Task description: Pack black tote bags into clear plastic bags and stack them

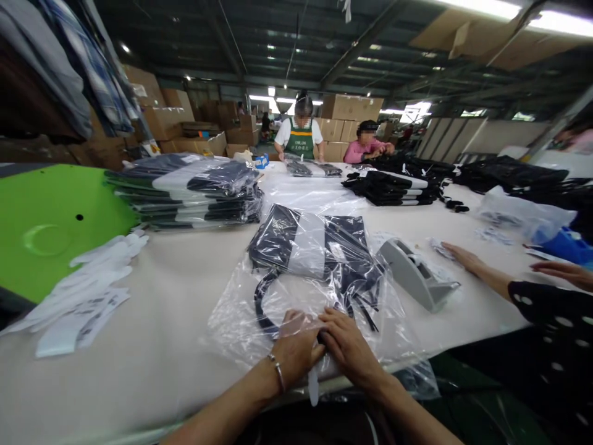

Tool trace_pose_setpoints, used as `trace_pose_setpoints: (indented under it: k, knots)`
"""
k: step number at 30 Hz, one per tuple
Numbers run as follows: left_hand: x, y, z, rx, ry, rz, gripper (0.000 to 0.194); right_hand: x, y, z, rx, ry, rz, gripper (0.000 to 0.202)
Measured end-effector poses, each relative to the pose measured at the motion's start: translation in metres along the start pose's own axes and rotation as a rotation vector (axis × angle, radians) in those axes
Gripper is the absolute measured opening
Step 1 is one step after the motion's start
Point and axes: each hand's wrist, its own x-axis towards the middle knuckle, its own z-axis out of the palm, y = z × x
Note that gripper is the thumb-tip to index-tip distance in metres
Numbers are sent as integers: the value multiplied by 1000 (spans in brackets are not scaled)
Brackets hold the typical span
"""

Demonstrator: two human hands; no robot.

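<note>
On the table in front of me lies a folded dark fabric item (343, 244) with a white band (309, 244) around it. A clear plastic bag (231, 309) covers it and spreads toward me. From it a dark strap (260, 303) curves to my left hand (296, 346). My left hand is closed, fingertips on the plastic. My right hand (349, 346) meets it, fingers bent over a small dark piece (321, 335) between the thumbs. A narrow white tag (314, 386) hangs below them. The fingers hide exactly what each hand grips.
A grey tape dispenser (412, 272) stands right of the bag, near a co-worker's hand (463, 256). Bagged dark items (194, 191) are stacked at left, above white tags (88, 290). Black folded items (393, 185) lie farther back, where two people are seen across the table.
</note>
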Motion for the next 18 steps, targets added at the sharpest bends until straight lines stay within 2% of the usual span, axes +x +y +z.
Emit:
trace_pose_setpoints:
  k: [4,9,11,13,15,18]
  knots:
    - [-11,-7,-3,65,-26,60,10,1,4,0,45,10,72,16]
    - [-37,-32,-24,67,-57,38,13,6,0,1,103,4,105,15]
    - [-41,-39,-29,54,-30,54,27,5,-6,-3,121,54,136,17]
    - [-44,-47,-34,85,50,106,45,-1,-15,-11,136,156,197,20]
    - [-52,-56,-42,169,202,136,50,-11,-28,-24,172,216,231,21]
    - [-77,-72,-61,325,483,82,44,-29,-52,-42,227,54,125,22]
